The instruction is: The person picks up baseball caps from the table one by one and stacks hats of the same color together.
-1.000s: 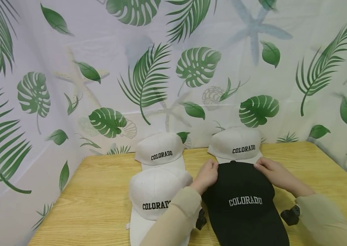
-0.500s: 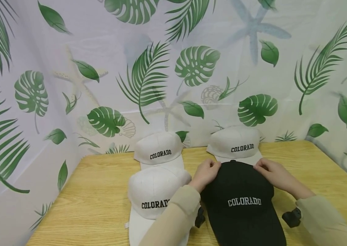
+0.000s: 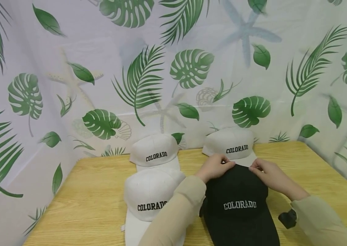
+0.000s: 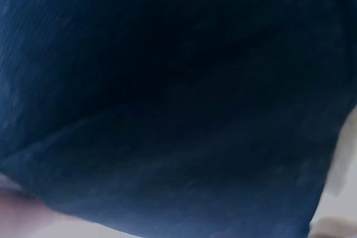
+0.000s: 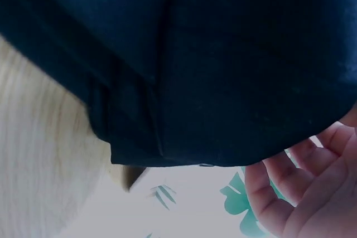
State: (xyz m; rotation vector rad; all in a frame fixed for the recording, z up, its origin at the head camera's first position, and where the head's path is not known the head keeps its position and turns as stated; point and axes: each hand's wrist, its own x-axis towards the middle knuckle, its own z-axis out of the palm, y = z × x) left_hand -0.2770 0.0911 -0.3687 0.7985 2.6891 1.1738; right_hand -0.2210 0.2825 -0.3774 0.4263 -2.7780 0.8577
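Note:
A black baseball cap [image 3: 238, 218] with white COLORADO lettering lies with its brim toward me, on the right half of the table. My left hand [image 3: 214, 168] pinches the top edge of its crown near the middle. On the right side of that edge, my right hand [image 3: 268, 174] holds the fabric between thumb and fingers. Dark cloth of the cap [image 4: 178, 104] fills most of the left wrist view. In the right wrist view, the right hand's fingers [image 5: 290, 174] curl at the border of the cap [image 5: 240, 82]. The crown's top button is hidden.
Behind the black cap sits a white cap [image 3: 232, 145] with black lettering. To the left, one white cap [image 3: 155, 150] stands behind another white cap [image 3: 152, 194], partly covered by my left sleeve. Leaf-printed cloth [image 3: 161, 78] rises behind the wooden table [image 3: 90, 198].
My left hand has slid right along the crown's top edge, and the button there is now covered. The right hand stays at its side of the edge. The head view has turned slightly right.

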